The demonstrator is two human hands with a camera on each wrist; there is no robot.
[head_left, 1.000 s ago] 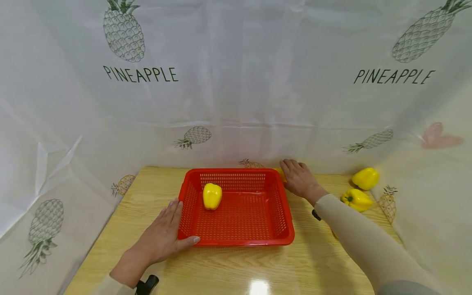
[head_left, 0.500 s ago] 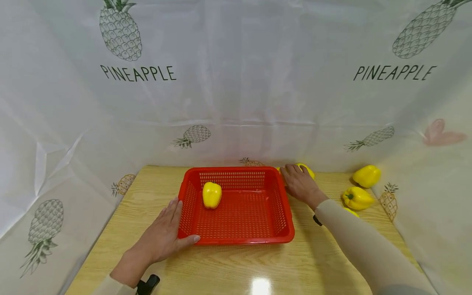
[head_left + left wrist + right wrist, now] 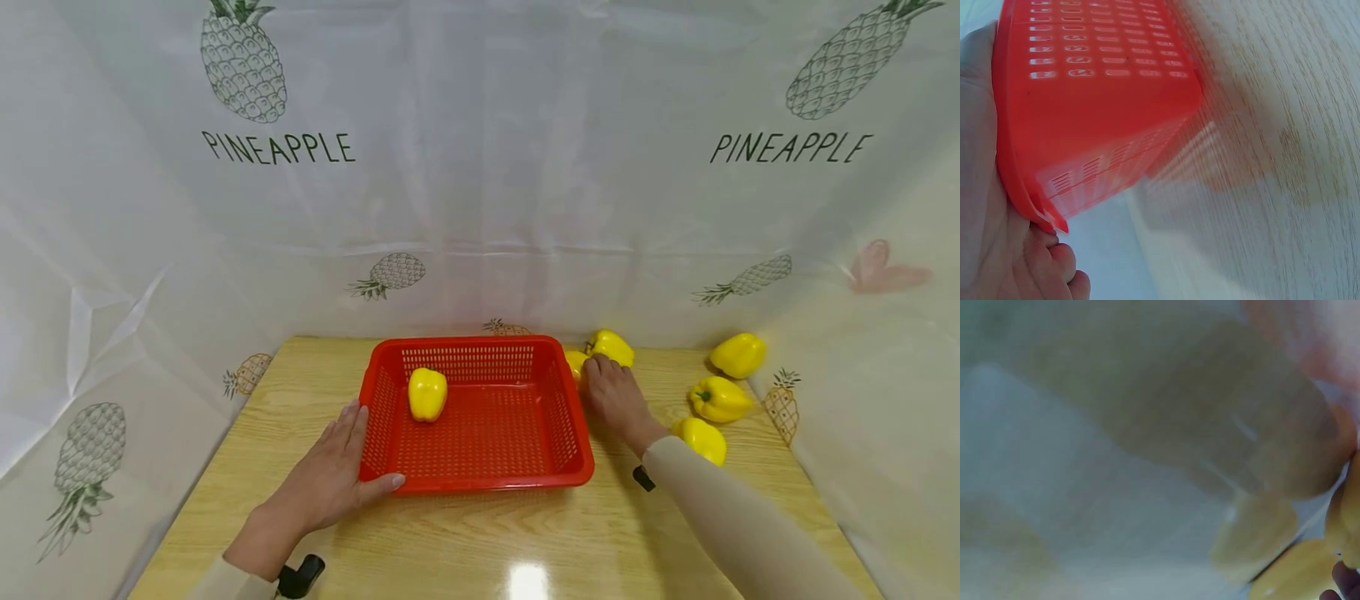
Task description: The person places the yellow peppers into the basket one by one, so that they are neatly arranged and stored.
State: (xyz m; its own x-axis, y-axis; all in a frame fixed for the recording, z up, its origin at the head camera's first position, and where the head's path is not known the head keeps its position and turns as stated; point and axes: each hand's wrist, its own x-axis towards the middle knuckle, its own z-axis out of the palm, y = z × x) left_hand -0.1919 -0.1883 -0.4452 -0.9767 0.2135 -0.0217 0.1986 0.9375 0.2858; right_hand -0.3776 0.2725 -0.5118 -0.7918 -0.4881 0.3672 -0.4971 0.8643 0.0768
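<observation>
My left hand (image 3: 327, 475) lies along the near left corner of a red plastic basket (image 3: 480, 483), its fingers against the left side and its thumb on the front rim. In the left wrist view, the palm meets the basket's outer wall (image 3: 1104, 106). One yellow bell pepper (image 3: 427, 394) rests inside the basket, left of its middle. My right hand (image 3: 617, 400) is beside the basket's right side, its fingers at a bell pepper (image 3: 576, 363). Another bell pepper (image 3: 612, 347) lies just behind the fingers. Whether the fingers grip is hidden.
Farther right on the wooden table (image 3: 450, 542) lie three more yellow peppers: a back one (image 3: 738, 356), a middle one (image 3: 720, 399) and a front one (image 3: 701, 440) beside the right sleeve. A pineapple-printed sheet (image 3: 487, 208) rises behind and at both sides.
My right hand has drawn back toward me and slightly right, uncovering the two peppers behind the basket's right corner. My left hand stays at the basket, and the pepper inside stays put.
</observation>
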